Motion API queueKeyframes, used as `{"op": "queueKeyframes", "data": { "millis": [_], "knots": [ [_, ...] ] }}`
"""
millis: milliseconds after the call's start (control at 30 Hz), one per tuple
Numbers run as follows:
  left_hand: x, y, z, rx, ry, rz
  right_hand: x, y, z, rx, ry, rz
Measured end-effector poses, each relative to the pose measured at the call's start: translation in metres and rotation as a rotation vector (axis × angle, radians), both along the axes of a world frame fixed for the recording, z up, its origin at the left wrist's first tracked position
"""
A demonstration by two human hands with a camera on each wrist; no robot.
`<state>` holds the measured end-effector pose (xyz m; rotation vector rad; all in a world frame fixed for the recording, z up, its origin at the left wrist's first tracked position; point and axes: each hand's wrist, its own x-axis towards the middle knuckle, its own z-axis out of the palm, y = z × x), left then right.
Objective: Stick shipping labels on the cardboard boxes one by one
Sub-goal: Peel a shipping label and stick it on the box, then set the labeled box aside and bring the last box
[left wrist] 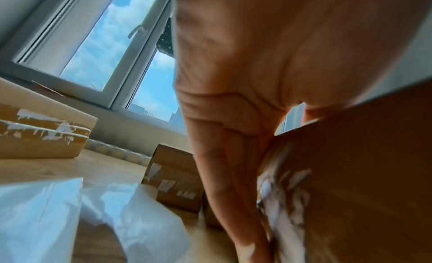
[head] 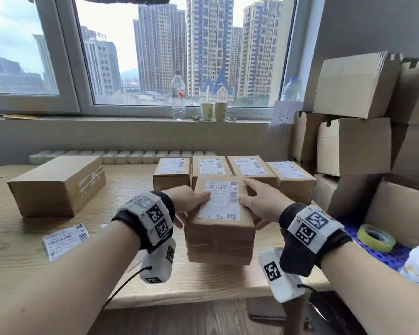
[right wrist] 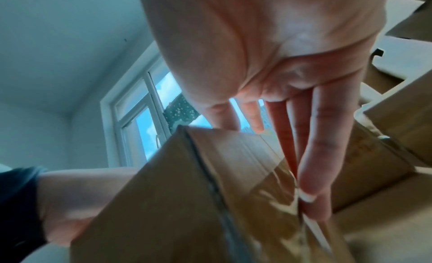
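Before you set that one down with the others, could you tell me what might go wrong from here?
1. The labelled brown cardboard box is held off the wooden table only by the left hand and right hand gripping its sides; it could slip.
2. The row of four labelled small boxes stands close behind; pushing forward might knock them askew.
3. The loose white shipping labels lie near the left forearm and could be swept off.

Label (head: 220, 200) print blurred; box (head: 220, 238) hides both hands' fingertips.
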<state>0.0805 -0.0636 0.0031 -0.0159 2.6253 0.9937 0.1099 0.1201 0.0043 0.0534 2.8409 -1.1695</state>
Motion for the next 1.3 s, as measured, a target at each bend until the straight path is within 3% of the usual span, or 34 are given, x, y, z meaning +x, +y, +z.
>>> {"op": "queueKeyframes", "data": {
  "millis": [67,200,367,500,633,867,1200,1300],
  "knots": [
    [0.000,-0.009,0.015,0.022,0.070,0.006,-0.001,-0.006,0.016,0.037,0.103,-0.007],
    [-0.005,-0.034,0.045,0.087,0.280,0.061,-0.008,-0.026,0.049,-0.067,0.263,-0.006],
    [-0.013,-0.074,0.069,0.208,0.556,0.178,-0.032,-0.069,0.078,-0.178,0.330,0.045],
    [-0.031,-0.112,0.075,0.423,0.631,0.301,-0.061,-0.115,0.088,-0.250,0.341,0.103],
    [-0.052,-0.149,0.074,0.477,0.714,0.418,-0.091,-0.161,0.087,-0.238,0.346,0.143],
    [-0.100,-0.198,0.032,0.413,0.664,0.466,-0.144,-0.215,0.056,-0.075,0.302,0.203],
    [-0.150,-0.209,-0.015,0.231,0.495,0.429,-0.191,-0.244,0.021,0.430,0.224,0.342],
    [-0.154,-0.207,-0.026,0.183,0.434,0.417,-0.196,-0.243,0.011,0.485,0.212,0.352]
  ]
}}
